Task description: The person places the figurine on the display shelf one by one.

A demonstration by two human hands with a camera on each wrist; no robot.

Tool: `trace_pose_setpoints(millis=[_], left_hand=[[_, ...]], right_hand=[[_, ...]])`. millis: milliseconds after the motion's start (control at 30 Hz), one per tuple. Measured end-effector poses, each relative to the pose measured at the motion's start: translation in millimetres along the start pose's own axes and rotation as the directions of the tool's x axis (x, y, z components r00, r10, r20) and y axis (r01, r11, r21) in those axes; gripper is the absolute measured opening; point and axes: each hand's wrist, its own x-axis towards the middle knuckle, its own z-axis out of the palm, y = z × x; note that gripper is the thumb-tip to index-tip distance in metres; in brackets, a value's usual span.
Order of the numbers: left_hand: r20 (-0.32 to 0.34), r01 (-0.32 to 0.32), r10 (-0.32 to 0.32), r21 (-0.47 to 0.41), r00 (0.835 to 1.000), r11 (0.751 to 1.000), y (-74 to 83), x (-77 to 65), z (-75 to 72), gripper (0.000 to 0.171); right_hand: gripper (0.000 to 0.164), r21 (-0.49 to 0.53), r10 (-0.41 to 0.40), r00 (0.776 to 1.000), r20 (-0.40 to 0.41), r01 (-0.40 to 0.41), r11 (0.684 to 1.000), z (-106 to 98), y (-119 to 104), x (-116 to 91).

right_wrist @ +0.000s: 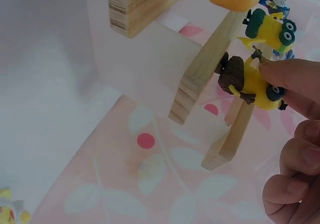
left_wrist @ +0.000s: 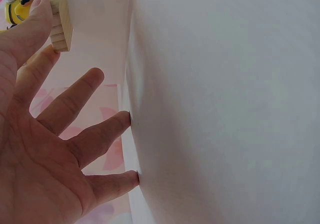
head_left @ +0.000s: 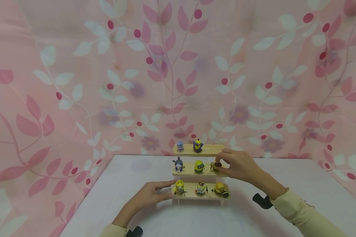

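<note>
A three-tier wooden display stand [head_left: 190,196] holds several small figurines. My right hand [head_left: 238,164] pinches a yellow minion figurine with a brown skirt [right_wrist: 245,79] by its upper body, between thumb and index finger. Its feet are at the right end of the middle board [right_wrist: 192,86]; whether they touch is unclear. Beside it stands a green-and-yellow minion figurine [head_left: 199,166]. My left hand [head_left: 149,196] pinches the left end of the bottom board [left_wrist: 61,24] between thumb and index finger, its other fingers spread. Near that thumb is a yellow minion figurine [head_left: 179,187].
The top board [head_left: 213,149] carries a pale blue figurine [head_left: 180,146] and a caped minion [head_left: 197,145] at its left and middle. The bottom board also bears a crowned figurine [head_left: 200,188] and an orange-topped one [head_left: 220,190]. Another yellow figurine [right_wrist: 7,213] shows on the white table [head_left: 106,187].
</note>
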Motion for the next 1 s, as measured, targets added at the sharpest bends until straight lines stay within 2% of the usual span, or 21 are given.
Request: trace_pose_setpoints(millis=[167, 333, 500, 700, 867, 1000], left_hand=[[0.001, -0.01, 0.01, -0.005, 1.0, 1.0, -1.6, 0.1, 0.9, 0.05], [0.002, -0.014, 0.014, 0.003, 1.0, 1.0, -1.9, -0.2, 0.5, 0.051], [-0.001, -0.024, 0.024, -0.003, 1.0, 1.0, -1.5, 0.1, 0.2, 0.051], [-0.003, -0.031, 0.031, -0.006, 1.0, 0.999, -1.5, 0.4, 0.7, 0.05], [0.002, -0.022, 0.022, -0.008, 1.0, 1.0, -1.6, 0.1, 0.2, 0.05], [0.004, -0.021, 0.021, -0.012, 1.0, 1.0, -1.1, 0.0, -0.4, 0.05]], right_hand=[[0.029, 0.015, 0.071, 0.997, 0.034, -0.071, 0.997, -6.0, -0.6, -2.0], [0.031, 0.043, 0.119, 0.992, 0.032, -0.121, 0.992, -12.4, 1.2, -6.3], [0.033, 0.061, 0.118, 0.993, -0.015, -0.117, 0.991, -18.2, 7.0, -13.1], [0.035, 0.032, 0.097, 0.993, -0.07, -0.095, 0.995, -24.3, 19.3, -24.3], [0.034, 0.028, 0.161, 0.987, -0.009, -0.161, 0.987, -26.9, 30.0, -37.4], [0.034, 0.01, 0.218, 0.974, 0.064, -0.219, 0.976, -28.6, 37.3, -48.0]])
